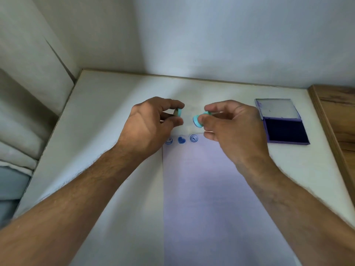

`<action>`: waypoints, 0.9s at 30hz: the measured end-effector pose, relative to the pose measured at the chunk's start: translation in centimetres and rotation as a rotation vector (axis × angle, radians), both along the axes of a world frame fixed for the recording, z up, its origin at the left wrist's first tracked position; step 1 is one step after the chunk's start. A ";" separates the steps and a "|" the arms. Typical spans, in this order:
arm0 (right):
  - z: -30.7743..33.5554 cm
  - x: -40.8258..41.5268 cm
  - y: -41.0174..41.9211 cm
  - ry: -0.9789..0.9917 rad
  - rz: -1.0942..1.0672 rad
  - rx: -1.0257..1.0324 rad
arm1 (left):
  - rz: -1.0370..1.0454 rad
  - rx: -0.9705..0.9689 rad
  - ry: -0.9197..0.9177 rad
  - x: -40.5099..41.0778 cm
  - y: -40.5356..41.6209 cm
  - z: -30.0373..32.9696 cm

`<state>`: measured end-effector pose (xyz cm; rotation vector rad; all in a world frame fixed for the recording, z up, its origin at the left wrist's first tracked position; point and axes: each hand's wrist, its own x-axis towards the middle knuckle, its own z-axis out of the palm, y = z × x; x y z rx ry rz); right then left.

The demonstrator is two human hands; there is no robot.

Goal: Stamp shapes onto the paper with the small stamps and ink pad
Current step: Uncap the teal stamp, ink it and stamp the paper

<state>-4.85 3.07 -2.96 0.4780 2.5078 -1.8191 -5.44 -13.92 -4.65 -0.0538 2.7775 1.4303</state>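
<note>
Both forearms come in from the lower corners and meet above the far edge of the paper (201,189). The left hand (151,125) is turned with its back toward the camera, the wrist a little bent, and its thumb and fingers are pinched on a small teal cap (179,112), held at the fingertips. The right hand (230,125) stands just at 3 o'clock from it, apart from it by a small gap, and its fingertips are closed around a teal stamp (197,120), whose round end points toward the left hand. Both hands are above the white table (115,112), not touching the paper.

On the paper, along its far edge, there are three blue prints (181,139): a smiling face, a heart and a round mark whose design is too small to read. The face is partly covered by the left hand.

The ink pad (284,129) lies open at 3 o'clock from the right hand, well apart from it, with its lid folded back and the dark pad facing up.

The stamp's body is mostly hidden inside the right fingers, and its rubber face cannot be seen. The picture is slightly blurred around the hands. A wooden board (336,116) is cut off at the right edge.
</note>
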 end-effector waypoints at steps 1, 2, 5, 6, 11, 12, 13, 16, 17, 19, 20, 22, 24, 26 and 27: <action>0.2 -0.2 0.1 -0.037 -0.030 -0.131 | 0.006 0.052 -0.005 -0.1 0.0 0.0; 0.4 -0.2 0.2 -0.070 -0.045 -0.251 | 0.013 0.109 -0.021 -0.1 -0.1 0.0; 0.6 -0.1 0.1 -0.130 -0.083 -0.487 | 0.029 0.290 -0.075 -0.2 -0.1 0.0; 0.6 -0.1 0.1 -0.141 -0.092 -0.552 | 0.031 0.336 -0.086 -0.3 -0.1 -0.1; 0.6 -0.1 0.1 -0.154 -0.085 -0.743 | -0.004 0.529 -0.126 -0.4 0.1 0.1; 0.6 -0.1 0.1 -0.150 -0.074 -0.757 | -0.018 0.550 -0.129 -0.3 0.1 0.2; 0.5 -0.1 0.0 -0.149 -0.064 -0.763 | -0.031 0.567 -0.130 -0.3 0.1 0.3; 0.3 0.0 -0.1 -0.154 -0.036 -0.749 | -0.044 0.602 -0.126 -0.3 0.2 0.5; 0.3 0.0 -0.2 -0.152 -0.030 -0.738 | -0.048 0.609 -0.123 -0.4 0.2 0.6; 0.1 0.0 -0.1 -0.146 -0.027 -0.719 | -0.057 0.610 -0.118 -0.4 0.1 0.6; 0.0 0.0 -0.1 -0.141 -0.025 -0.710 | -0.062 0.604 -0.116 -0.4 0.1 0.6; -0.1 0.0 0.0 -0.126 -0.009 -0.689 | -0.077 0.586 -0.116 -0.3 0.1 0.5; -0.1 0.1 -0.1 -0.099 0.020 -0.644 | -0.081 0.577 -0.118 -0.3 0.1 0.5; -0.2 0.1 0.0 -0.053 0.042 -0.562 | -0.070 0.577 -0.121 -0.4 0.1 0.5; -0.3 0.1 0.0 -0.020 0.050 -0.494 | -0.067 0.577 -0.122 -0.4 0.1 0.6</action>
